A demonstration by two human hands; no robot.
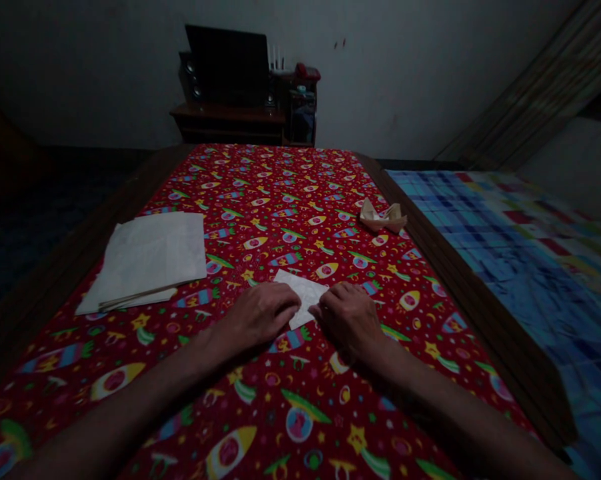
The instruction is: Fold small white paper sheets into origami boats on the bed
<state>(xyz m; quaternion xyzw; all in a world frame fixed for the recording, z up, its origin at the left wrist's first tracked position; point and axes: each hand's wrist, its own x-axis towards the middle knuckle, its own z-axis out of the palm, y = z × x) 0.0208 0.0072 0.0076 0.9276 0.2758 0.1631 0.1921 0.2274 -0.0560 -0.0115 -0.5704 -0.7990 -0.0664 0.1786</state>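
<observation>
A small folded white paper (300, 293) lies on a red cloth with a rocket print (280, 200). My left hand (261, 313) rests on the paper's left edge, fingers curled down and pressed on it. My right hand (349, 315) presses the paper's right edge the same way, fingers bent. Both hands hide the lower part of the paper.
A stack of white sheets (148, 257) lies to the left. A small folded tan paper shape (383, 217) sits at the cloth's right side. A blue checked mat (520, 247) runs along the right. A dark screen and shelf (245, 87) stand by the far wall.
</observation>
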